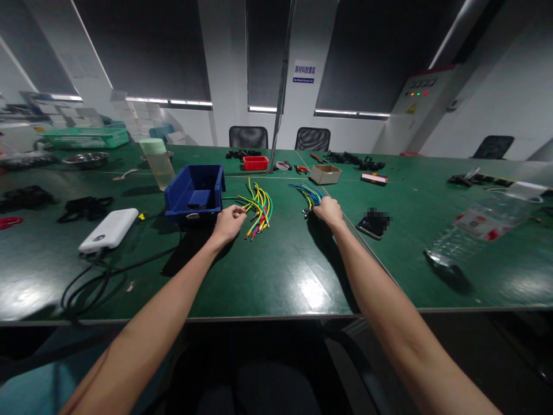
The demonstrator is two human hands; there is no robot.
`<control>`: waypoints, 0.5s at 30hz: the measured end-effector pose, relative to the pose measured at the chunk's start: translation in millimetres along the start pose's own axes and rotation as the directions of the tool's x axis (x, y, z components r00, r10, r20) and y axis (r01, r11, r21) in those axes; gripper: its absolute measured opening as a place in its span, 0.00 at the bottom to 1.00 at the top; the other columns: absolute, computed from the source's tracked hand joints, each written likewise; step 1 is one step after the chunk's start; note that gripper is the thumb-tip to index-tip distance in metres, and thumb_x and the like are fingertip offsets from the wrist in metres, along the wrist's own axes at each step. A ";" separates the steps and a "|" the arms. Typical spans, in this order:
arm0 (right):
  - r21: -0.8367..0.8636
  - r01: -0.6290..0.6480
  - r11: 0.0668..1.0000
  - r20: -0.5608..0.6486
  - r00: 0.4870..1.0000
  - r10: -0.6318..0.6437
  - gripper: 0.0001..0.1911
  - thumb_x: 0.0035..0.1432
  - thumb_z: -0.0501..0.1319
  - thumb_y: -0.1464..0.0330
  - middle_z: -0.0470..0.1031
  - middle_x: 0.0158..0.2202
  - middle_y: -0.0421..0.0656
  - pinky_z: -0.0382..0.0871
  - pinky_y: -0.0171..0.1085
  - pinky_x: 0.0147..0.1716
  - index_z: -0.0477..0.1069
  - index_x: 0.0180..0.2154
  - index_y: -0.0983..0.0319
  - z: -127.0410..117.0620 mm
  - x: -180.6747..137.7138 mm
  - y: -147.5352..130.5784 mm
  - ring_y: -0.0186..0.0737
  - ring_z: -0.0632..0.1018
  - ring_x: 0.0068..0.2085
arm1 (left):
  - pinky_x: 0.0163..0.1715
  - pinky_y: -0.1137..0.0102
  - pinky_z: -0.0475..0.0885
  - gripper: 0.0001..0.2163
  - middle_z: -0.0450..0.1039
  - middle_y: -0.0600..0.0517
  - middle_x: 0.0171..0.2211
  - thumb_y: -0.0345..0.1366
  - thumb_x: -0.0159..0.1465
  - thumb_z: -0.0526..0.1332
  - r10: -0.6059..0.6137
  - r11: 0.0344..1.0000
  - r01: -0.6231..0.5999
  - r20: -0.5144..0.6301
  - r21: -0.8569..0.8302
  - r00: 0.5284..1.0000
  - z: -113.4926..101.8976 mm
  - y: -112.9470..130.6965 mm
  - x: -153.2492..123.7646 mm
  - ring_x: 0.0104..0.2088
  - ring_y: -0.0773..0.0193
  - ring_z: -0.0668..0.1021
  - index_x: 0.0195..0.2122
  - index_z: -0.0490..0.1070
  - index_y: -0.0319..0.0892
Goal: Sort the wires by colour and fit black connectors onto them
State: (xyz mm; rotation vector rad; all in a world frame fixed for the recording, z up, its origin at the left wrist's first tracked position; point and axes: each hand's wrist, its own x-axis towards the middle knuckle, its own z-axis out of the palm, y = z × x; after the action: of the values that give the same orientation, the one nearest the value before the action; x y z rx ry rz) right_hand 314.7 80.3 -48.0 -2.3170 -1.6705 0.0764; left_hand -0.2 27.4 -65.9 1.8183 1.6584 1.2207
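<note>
My left hand point(230, 223) is closed in a pinch at the left edge of a loose bunch of yellow-green wires point(259, 204); its fingertips appear to hold one wire of that bunch. Some red and bare metal ends show at the bunch's near side. On the right, the fingers of my right hand point(329, 210) are curled over a smaller bundle of blue and yellow wires point(309, 193), with dark metal ends beside the fingers. Part of this bundle is hidden beneath the hand. A blue bin point(194, 213) stands just left of my left hand, with a small dark item inside.
A white power bank point(110, 230) with a black cable and a lidded bottle point(158, 164) stand left. Farther back are a red tray point(256, 163), a cardboard box point(325, 174) and pliers point(301, 169). A phone point(374, 223) and a plastic water bottle point(475, 227) lie right.
</note>
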 end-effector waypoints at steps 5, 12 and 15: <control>0.025 -0.019 1.000 -0.009 1.000 0.019 0.19 0.52 0.58 0.69 0.73 0.45 0.61 0.70 0.43 0.40 0.72 0.46 0.69 0.8 0.6 0.5 0.55 0.76 0.46 | 0.24 0.73 0.58 0.10 0.68 0.55 0.20 0.38 0.53 0.59 -0.004 1.000 0.004 0.000 0.007 1.000 -1.1 1.9 -0.8 0.21 0.68 0.67 0.34 0.74 0.40; 0.029 -0.022 0.999 -0.030 0.999 0.023 0.19 0.52 0.57 0.68 0.73 0.45 0.62 0.70 0.45 0.39 0.73 0.45 0.69 -1.4 -0.8 -0.5 0.58 0.76 0.46 | 0.27 0.73 0.62 0.11 0.71 0.53 0.23 0.40 0.54 0.59 0.002 1.000 -0.002 -0.052 0.004 0.999 -0.3 -1.0 1.2 0.25 0.66 0.71 0.33 0.75 0.39; 0.047 -0.034 0.998 -0.038 0.999 0.036 0.20 0.52 0.57 0.68 0.73 0.44 0.63 0.70 0.45 0.39 0.73 0.45 0.70 -3.9 -3.0 -2.1 0.57 0.76 0.45 | 0.28 0.73 0.64 0.11 0.73 0.51 0.25 0.41 0.55 0.59 -0.002 1.000 0.002 -0.073 0.004 0.997 -0.4 -1.2 1.8 0.26 0.65 0.72 0.33 0.75 0.39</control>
State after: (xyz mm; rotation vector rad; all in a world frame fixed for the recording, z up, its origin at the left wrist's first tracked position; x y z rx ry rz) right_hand 312.6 77.4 -44.1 -2.2994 -1.5927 0.0765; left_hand -1.4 29.3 -66.0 1.7937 1.7024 1.2983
